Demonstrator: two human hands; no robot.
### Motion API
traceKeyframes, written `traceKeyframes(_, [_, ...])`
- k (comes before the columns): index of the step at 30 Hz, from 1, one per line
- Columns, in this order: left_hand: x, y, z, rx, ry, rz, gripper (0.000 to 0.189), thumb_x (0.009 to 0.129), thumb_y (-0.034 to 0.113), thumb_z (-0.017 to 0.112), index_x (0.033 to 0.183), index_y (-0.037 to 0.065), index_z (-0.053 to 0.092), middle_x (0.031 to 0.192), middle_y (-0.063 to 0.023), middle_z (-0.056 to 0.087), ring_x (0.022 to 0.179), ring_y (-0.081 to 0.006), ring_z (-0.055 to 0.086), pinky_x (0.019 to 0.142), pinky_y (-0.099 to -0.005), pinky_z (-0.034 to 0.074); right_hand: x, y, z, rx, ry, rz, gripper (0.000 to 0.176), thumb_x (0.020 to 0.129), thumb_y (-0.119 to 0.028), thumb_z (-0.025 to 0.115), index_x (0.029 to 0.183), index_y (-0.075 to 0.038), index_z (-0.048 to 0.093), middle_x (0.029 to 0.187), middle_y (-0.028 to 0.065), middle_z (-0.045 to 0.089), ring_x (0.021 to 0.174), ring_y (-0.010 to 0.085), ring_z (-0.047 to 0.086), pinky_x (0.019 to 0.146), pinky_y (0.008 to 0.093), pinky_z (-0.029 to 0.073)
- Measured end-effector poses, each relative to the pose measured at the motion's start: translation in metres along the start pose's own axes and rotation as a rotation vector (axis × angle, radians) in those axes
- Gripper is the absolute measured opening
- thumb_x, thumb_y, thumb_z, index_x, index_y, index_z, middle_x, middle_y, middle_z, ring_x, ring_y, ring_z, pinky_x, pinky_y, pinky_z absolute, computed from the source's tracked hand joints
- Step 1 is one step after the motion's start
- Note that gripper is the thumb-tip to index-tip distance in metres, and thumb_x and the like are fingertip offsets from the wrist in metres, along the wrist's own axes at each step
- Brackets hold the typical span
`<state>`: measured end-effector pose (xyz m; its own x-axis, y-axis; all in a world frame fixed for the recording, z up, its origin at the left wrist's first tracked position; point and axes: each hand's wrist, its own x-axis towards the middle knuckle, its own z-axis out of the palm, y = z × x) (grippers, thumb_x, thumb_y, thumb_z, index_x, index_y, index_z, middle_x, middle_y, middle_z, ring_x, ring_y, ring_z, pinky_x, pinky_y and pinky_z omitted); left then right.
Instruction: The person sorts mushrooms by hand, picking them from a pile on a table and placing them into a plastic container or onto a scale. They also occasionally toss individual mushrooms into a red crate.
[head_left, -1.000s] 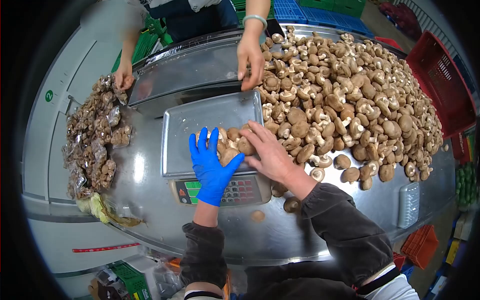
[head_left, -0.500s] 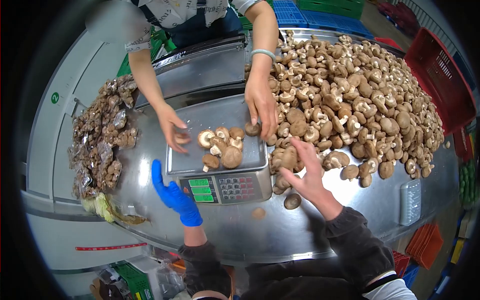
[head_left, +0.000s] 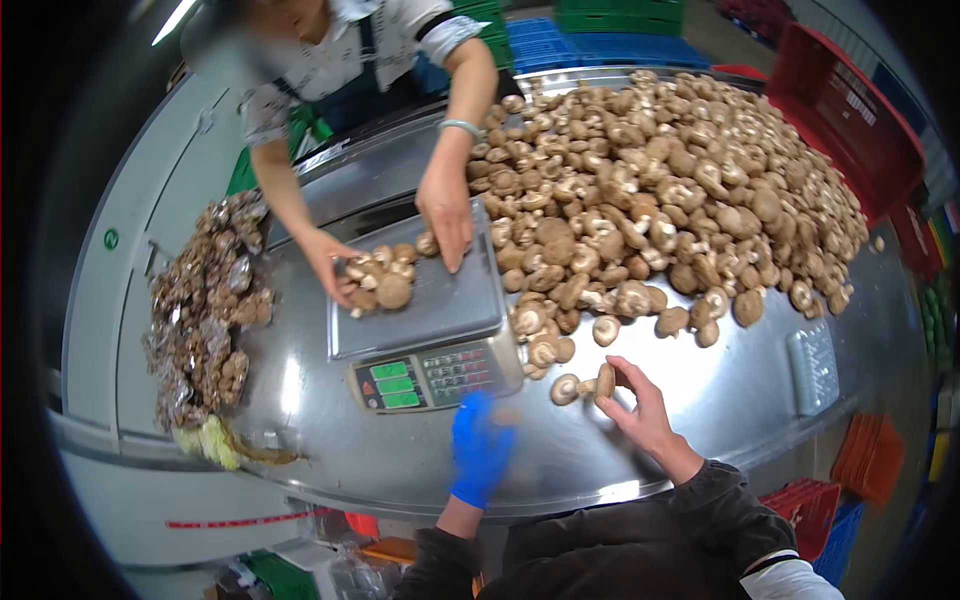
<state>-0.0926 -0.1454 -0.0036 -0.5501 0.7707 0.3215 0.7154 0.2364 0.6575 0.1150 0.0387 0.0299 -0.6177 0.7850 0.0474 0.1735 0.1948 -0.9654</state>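
Observation:
My right hand (head_left: pixel 645 412) is closed on a shiitake mushroom (head_left: pixel 605 381), pinched between thumb and fingers over the steel table. Another shiitake (head_left: pixel 564 389) lies just left of it. My left hand (head_left: pixel 480 445), in a blue glove, is at the front edge of the digital scale (head_left: pixel 440 372); motion smears its fingers. Beside that glove, a small brownish spot (head_left: pixel 508 415) is too blurred to name. On the scale's tray (head_left: pixel 430 325) sits a small group of shiitakes (head_left: pixel 392 290), with a co-worker's two hands around it.
A large heap of shiitakes (head_left: pixel 660 190) covers the table's back right. Bagged mushrooms (head_left: pixel 205 320) are piled at the left, near a cabbage leaf (head_left: pixel 215 445). A clear plastic tray (head_left: pixel 815 370) lies at the right; a red crate (head_left: pixel 850 110) stands behind the heap.
My left hand has moved right, from the scale's left side to its front. My right hand has come nearer me and closed on a mushroom. The co-worker's hands have gathered the mushrooms on the tray.

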Motion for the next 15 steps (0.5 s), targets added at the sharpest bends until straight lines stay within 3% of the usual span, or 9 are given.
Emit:
traceKeyframes(3, [-0.022, 0.005, 0.043, 0.114, -0.235, 0.106, 0.05, 0.085, 0.015, 0.063, 0.132, 0.003, 0.051, 0.13, -0.0188, 0.052, 0.125, -0.0363, 0.046, 0.106, -0.0436, 0.036, -0.027, 0.013, -0.022, 0.102, 0.077, 0.082, 0.057, 0.084, -0.014, 0.07, 0.135, -0.003, 0.048, 0.112, 0.0111, 0.062, 0.101, 0.019, 0.061, 0.091, 0.0331, 0.049])
traceKeyframes(5, [-0.024, -0.008, 0.058, 0.009, -0.142, 0.009, 0.047, 0.085, 0.012, 0.061, 0.13, 0.003, 0.052, 0.13, -0.0187, 0.051, 0.128, -0.0347, 0.043, 0.106, -0.0433, 0.035, -0.045, 0.021, -0.037, 0.136, 0.101, 0.175, 0.057, 0.085, -0.015, 0.07, 0.137, -0.004, 0.047, 0.113, 0.012, 0.061, 0.099, 0.0181, 0.061, 0.089, 0.0323, 0.05])
traceKeyframes(6, [-0.022, -0.008, 0.065, -0.026, -0.192, 0.055, 0.047, 0.085, 0.012, 0.061, 0.13, 0.003, 0.052, 0.13, -0.0187, 0.051, 0.128, -0.0347, 0.043, 0.106, -0.0433, 0.035, -0.054, 0.025, -0.041, 0.193, 0.14, 0.199, 0.056, 0.087, -0.016, 0.069, 0.137, -0.003, 0.046, 0.113, 0.0116, 0.062, 0.097, 0.0173, 0.061, 0.088, 0.0318, 0.05])
traceKeyframes(8, [-0.014, 0.0, 0.082, -0.211, -0.139, -0.051, 0.051, 0.087, 0.01, 0.061, 0.136, 0.002, 0.047, 0.14, -0.0173, 0.044, 0.131, -0.0313, 0.041, 0.11, -0.0412, 0.03, -0.068, 0.038, -0.049, 0.369, 0.193, 0.281, 0.053, 0.09, -0.017, 0.065, 0.137, -0.003, 0.046, 0.112, 0.0103, 0.062, 0.094, 0.0154, 0.061, 0.085, 0.0304, 0.05])
traceKeyframes(9, [-0.007, 0.012, 0.091, -0.236, -0.085, -0.012, 0.056, 0.086, 0.009, 0.061, 0.139, 0.001, 0.042, 0.142, -0.0177, 0.04, 0.133, -0.0316, 0.038, 0.111, -0.0412, 0.028, -0.075, 0.044, -0.054, 0.49, 0.217, 0.332, 0.051, 0.092, -0.017, 0.063, 0.137, -0.003, 0.045, 0.112, 0.0094, 0.062, 0.093, 0.0142, 0.061, 0.083, 0.0296, 0.05])
traceKeyframes(12, [0.009, 0.041, 0.121, -0.348, -0.06, -0.071, 0.068, 0.087, 0.01, 0.063, 0.145, -0.003, 0.029, 0.151, -0.0195, 0.026, 0.14, -0.033, 0.028, 0.115, -0.0426, 0.021, -0.096, 0.046, -0.075, 0.529, 0.466, 0.358, 0.048, 0.093, -0.017, 0.061, 0.137, -0.004, 0.046, 0.111, 0.008, 0.062, 0.092, 0.0118, 0.061, 0.079, 0.0281, 0.049])
traceKeyframes(14, [0.019, 0.051, 0.138, -0.153, -0.023, 0.115, 0.071, 0.089, 0.017, 0.064, 0.147, -0.001, 0.027, 0.152, -0.024, 0.019, 0.142, -0.0365, 0.021, 0.115, -0.046, 0.02, -0.119, 0.062, -0.096, 0.817, 0.527, 0.369, 0.044, 0.094, -0.016, 0.06, 0.134, -0.003, 0.047, 0.111, 0.0077, 0.06, 0.091, 0.012, 0.061, 0.079, 0.0286, 0.051])
traceKeyframes(15, [0.022, 0.05, 0.148, -0.195, -0.078, 0.148, 0.071, 0.089, 0.017, 0.064, 0.147, -0.001, 0.027, 0.152, -0.024, 0.019, 0.142, -0.0365, 0.021, 0.115, -0.046, 0.02, -0.137, 0.057, -0.113, 0.805, 0.606, 0.367, 0.044, 0.094, -0.016, 0.06, 0.134, -0.003, 0.047, 0.111, 0.0077, 0.06, 0.091, 0.012, 0.061, 0.079, 0.0286, 0.051])
